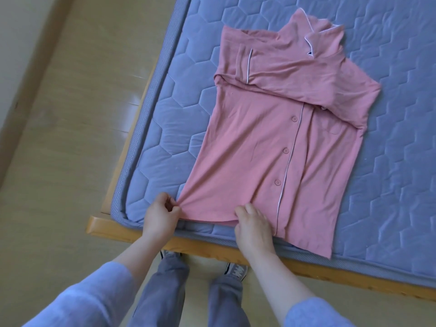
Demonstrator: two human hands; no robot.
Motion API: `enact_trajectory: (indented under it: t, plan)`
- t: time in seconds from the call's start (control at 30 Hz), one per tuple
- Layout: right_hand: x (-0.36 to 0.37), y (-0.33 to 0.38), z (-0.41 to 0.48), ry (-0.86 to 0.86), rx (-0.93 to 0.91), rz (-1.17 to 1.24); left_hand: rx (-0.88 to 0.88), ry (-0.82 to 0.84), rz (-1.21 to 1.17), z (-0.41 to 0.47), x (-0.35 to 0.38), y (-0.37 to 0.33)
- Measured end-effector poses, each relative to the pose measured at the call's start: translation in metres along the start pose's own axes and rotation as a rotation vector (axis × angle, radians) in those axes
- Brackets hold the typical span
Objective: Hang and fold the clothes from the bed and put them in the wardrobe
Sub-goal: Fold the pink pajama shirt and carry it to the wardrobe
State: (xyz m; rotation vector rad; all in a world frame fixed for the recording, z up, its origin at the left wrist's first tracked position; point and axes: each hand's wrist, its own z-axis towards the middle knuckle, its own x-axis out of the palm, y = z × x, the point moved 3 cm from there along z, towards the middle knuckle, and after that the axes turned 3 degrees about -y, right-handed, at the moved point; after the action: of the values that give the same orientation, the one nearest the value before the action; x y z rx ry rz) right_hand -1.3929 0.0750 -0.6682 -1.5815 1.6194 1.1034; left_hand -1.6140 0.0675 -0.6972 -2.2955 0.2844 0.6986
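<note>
A pink button-up pajama shirt with white piping lies flat on the blue quilted mattress, collar away from me, both sleeves folded across its upper part. My left hand pinches the shirt's near left hem corner at the mattress edge. My right hand grips the hem a little to the right, thumb on top of the fabric, fingers tucked under it. The hem between the two hands is pulled taut.
The wooden bed frame runs along the near edge, with its corner at the left. Beige floor lies to the left. My legs and shoes stand against the frame. No wardrobe or other clothes are in view.
</note>
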Motion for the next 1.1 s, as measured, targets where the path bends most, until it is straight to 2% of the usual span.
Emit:
enact_trajectory:
  t: [0.13, 0.23, 0.33, 0.43, 0.57, 0.67, 0.77, 0.87, 1.0, 1.1]
  plan:
    - [-0.004, -0.026, -0.012, -0.056, 0.211, -0.027, 0.077, 0.004, 0.131, -0.009, -0.001, -0.009]
    - [-0.007, -0.047, -0.021, -0.007, 0.236, -0.039, 0.199, -0.068, 0.296, -0.024, -0.001, -0.029]
    - [-0.013, -0.061, -0.034, -0.016, 0.201, 0.033, 0.309, 0.094, 0.294, -0.045, 0.018, -0.051]
    - [-0.02, -0.08, -0.053, -0.123, 0.275, 0.136, 0.362, 0.246, 0.252, -0.069, 0.048, -0.072]
    - [-0.021, -0.139, -0.076, -0.341, 0.632, 0.337, 0.494, 0.341, 0.249, -0.094, 0.096, -0.1]
    - [-0.008, -0.186, -0.085, -0.32, 0.899, 0.46, 0.669, 0.367, 0.34, -0.106, 0.131, -0.117]
    - [0.006, -0.21, -0.083, -0.229, 0.861, 0.616, 0.731, 0.355, 0.415, -0.115, 0.161, -0.123]
    - [0.011, -0.224, -0.085, -0.224, 0.76, 0.607, 0.747, 0.365, 0.514, -0.122, 0.183, -0.119]
    - [0.013, -0.25, -0.109, -0.287, 0.84, 0.552, 0.722, 0.34, 0.655, -0.125, 0.192, -0.114]
    - [0.018, -0.261, -0.113, -0.211, 0.846, 0.593, 0.698, 0.345, 0.691, -0.126, 0.193, -0.114]
